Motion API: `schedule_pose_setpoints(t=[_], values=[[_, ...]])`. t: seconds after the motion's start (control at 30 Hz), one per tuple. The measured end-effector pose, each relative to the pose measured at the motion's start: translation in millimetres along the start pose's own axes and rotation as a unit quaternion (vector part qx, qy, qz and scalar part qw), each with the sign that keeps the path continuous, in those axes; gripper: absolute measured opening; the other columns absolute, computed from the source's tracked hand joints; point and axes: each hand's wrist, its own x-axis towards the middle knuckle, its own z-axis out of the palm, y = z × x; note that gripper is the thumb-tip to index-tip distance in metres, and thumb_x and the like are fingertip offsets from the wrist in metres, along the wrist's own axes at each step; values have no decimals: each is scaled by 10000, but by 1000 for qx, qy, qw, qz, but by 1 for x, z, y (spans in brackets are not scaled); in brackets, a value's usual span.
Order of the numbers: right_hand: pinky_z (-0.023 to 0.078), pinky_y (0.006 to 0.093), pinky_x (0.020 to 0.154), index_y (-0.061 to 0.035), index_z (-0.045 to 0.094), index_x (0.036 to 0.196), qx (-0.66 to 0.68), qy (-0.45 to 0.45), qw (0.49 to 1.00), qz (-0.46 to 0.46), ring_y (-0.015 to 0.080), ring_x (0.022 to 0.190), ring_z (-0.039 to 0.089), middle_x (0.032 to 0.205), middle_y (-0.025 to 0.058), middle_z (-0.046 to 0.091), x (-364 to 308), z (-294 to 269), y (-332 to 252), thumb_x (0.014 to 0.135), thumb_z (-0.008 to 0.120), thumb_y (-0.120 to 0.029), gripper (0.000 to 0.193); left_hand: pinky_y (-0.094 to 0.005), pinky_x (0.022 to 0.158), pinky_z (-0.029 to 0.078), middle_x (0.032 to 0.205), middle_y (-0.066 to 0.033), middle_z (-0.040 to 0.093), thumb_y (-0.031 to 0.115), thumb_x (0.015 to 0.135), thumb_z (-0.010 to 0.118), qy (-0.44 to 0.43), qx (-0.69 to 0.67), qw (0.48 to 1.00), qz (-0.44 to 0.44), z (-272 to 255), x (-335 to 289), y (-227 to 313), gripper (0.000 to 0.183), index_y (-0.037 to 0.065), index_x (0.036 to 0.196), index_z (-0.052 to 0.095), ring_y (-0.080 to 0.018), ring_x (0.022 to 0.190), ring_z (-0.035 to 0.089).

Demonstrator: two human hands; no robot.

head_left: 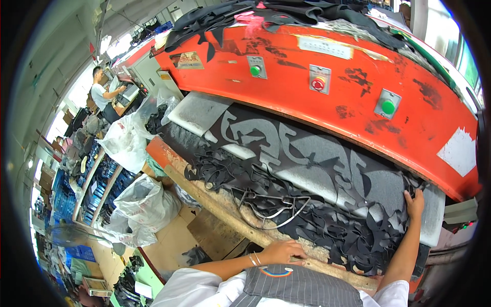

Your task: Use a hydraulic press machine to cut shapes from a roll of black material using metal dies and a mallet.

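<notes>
A black sheet [225,123] with curved shapes cut out of it lies across a white-grey cutting board [434,215] under the red press. At the sheet's right end, my right hand [415,203] has its fingertips on the bunched dark edge and seems to grip it. My left hand [284,252] rests with loosely bent fingers on the worn wooden front ledge [225,221], holding nothing. Just beyond it, a metal cutting die [276,207] with a curved outline lies on a heap of black offcuts [358,240].
The red press beam [286,77] spans the far side, carrying green buttons [388,107] and a red button [318,83]. Black material [307,13] is piled on top. White plastic bags [146,204] and a fan [69,235] stand at left. Another person [102,94] works farther off.
</notes>
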Motion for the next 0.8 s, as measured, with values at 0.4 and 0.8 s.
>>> schedule_pose_setpoints(t=[0.4,0.8], values=[[477,327,697,-6,655,1010,116,31,968,222,170,760,585,855,92,666,42,47,-199,824,693,-249,308,-411,915,469,1083,-167,664,132,856,610,366,64,923,-104,-311,3,-316,299,27,1135,627,-337,1035,614],[477,421,823,-37,638,1099,193,-118,944,-240,337,918,587,962,160,638,0,300,-756,689,769,-261,485,-481,1103,271,1334,-115,556,40,881,483,357,100,925,-89,-331,8,-446,654,-3,1475,212,-304,1295,435]])
